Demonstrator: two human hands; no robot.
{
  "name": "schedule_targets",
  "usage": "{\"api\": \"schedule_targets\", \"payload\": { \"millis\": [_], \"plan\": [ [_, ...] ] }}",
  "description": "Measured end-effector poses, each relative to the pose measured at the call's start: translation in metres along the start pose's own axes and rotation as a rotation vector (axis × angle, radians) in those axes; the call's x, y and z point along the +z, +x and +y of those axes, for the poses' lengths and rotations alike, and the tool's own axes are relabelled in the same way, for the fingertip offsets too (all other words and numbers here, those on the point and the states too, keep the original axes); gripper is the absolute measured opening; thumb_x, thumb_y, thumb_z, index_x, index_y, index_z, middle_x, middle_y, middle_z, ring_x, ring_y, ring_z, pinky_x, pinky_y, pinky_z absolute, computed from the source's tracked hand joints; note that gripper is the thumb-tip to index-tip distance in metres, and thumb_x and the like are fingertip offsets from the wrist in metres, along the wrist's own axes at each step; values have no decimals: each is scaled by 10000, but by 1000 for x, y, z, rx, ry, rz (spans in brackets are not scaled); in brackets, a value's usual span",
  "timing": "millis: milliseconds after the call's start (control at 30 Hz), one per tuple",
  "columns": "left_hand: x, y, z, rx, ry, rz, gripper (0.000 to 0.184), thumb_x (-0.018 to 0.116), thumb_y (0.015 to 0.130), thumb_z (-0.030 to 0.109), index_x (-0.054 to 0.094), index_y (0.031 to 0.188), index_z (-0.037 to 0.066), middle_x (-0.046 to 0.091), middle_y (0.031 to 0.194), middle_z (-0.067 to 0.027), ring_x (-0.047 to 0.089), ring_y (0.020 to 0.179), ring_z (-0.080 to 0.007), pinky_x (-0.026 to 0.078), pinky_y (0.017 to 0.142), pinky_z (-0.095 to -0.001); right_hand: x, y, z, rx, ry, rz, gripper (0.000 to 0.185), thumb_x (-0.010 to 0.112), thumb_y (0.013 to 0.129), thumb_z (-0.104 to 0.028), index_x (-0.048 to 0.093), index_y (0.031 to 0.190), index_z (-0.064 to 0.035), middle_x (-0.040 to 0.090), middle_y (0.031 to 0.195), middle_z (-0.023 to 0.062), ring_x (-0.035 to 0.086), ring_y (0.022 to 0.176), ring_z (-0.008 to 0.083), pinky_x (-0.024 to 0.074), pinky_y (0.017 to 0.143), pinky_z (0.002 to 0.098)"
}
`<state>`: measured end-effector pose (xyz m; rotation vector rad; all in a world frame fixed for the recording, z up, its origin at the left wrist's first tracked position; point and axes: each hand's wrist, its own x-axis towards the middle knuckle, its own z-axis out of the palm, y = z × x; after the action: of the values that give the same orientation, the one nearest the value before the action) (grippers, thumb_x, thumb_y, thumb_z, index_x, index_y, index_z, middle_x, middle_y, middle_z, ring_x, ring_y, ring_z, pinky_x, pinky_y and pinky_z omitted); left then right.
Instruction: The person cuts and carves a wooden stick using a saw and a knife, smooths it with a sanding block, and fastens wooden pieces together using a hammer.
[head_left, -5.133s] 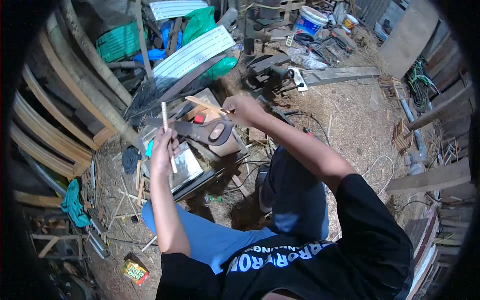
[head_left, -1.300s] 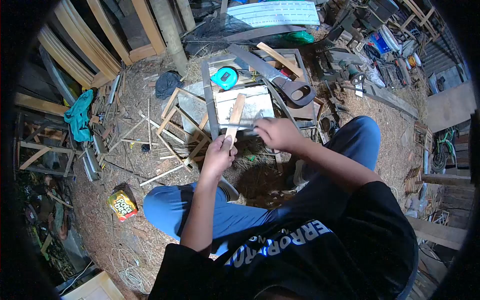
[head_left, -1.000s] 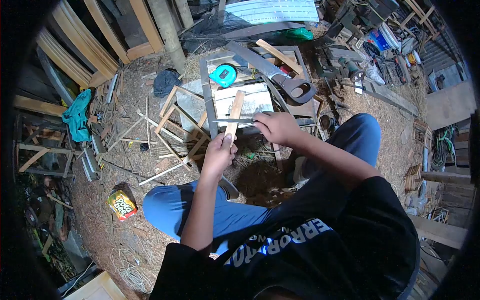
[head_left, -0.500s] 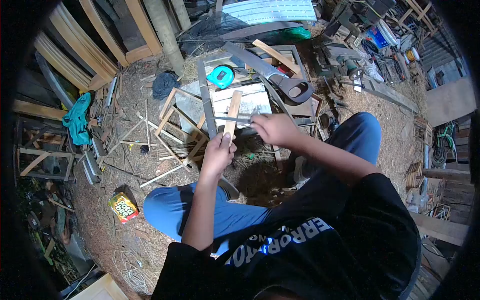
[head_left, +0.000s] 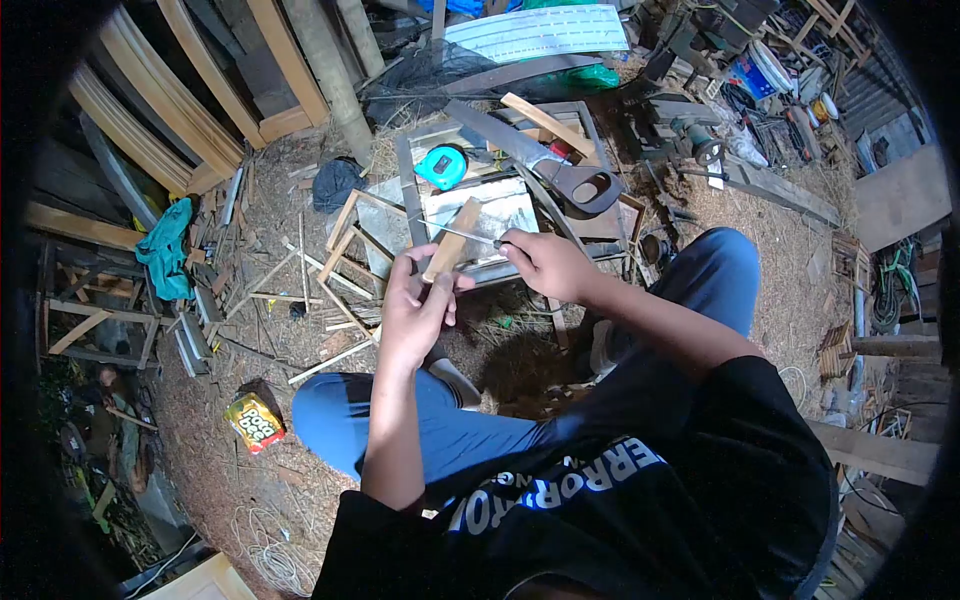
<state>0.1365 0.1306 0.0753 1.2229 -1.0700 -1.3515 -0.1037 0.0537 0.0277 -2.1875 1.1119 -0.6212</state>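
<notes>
Wooden strip [head_left: 447,250] slants away from the person, over the tabletop [head_left: 409,195], which carries a handsaw [head_left: 565,178]. Left hand [head_left: 411,315]: thumb and fingers pinch the strip's near end. Right hand [head_left: 548,265]: fingers clench a thin blade [head_left: 478,237] crossing the strip. Farther back lies a turquoise tape measure [head_left: 443,166].

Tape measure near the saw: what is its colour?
The tape measure is mostly turquoise, clearest in the head view.

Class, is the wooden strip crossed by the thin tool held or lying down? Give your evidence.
Held: the wooden strip is in the left grip, with the thumb at its lower end.
</notes>
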Motion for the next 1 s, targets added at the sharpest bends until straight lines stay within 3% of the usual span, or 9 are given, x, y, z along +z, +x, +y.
{"api": "schedule_targets", "payload": {
  "millis": [200,233,333,367,467,567,667,833,1000],
  "plan": [
    [10,6,9,214,53,64,411,632,1095,129,470,1434,-36,775,1042,-131,591,713,-70,521,609,-235,-7,-3,-13,58,190,-8,267,549,1117,-266,634,1081,-15,634,812,223,637,729,403,506,710,467],
    [10,9,9,225,77,89,401,627,1100,148,506,1430,-44,764,1031,-107,607,737,-74,524,611,-242,-8,-4,-15,52,237,-6,285,533,1121,-276,646,1097,-15,616,784,198,610,703,335,496,704,437],
    [9,15,15,284,267,164,371,615,1112,184,566,1398,-48,736,1059,-104,637,803,-78,531,629,-237,-18,-9,-32,254,393,-51,314,525,1112,-298,668,1090,-20,684,897,255,679,858,435,524,802,487],
    [14,15,16,355,313,238,327,629,1096,174,636,1335,-50,709,1095,-132,690,890,-179,563,729,-303,-16,-10,-34,231,391,-11,316,524,1111,-298,667,1091,-17,683,891,252,678,848,430,524,795,486],
    [10,26,18,736,857,368,307,652,1061,141,659,1302,-49,696,1131,-177,702,974,-314,562,866,-384,-10,-10,-36,183,389,82,321,523,1111,-298,667,1091,-12,684,877,247,677,825,426,521,779,487],
    [24,25,30,671,792,347,300,661,1036,122,672,1283,-47,690,1128,-198,685,1010,-390,537,938,-437,-5,-8,-39,154,362,108,323,513,1114,-294,649,1086,-2,691,891,267,682,856,472,521,774,526],
    [30,29,34,679,814,350,285,673,1030,108,664,1270,-45,690,1131,-194,693,1008,-364,545,915,-428,-2,-7,-42,192,318,111,339,497,1132,-324,635,1101,-16,655,886,246,664,856,404,504,792,475],
    [37,36,32,705,746,341,291,722,981,61,653,1247,-35,682,1113,-200,705,1001,-352,568,883,-425,11,-13,-51,133,241,232,243,497,1125,-235,553,1083,-3,656,794,298,666,803,536,495,702,598],
    [46,27,26,688,789,333,316,751,946,25,652,1240,-37,678,1108,-198,715,1005,-343,587,876,-416,14,-15,-55,41,138,278,241,485,1110,-199,508,1064,37,650,697,293,677,702,516,532,633,623]
  ]
}}
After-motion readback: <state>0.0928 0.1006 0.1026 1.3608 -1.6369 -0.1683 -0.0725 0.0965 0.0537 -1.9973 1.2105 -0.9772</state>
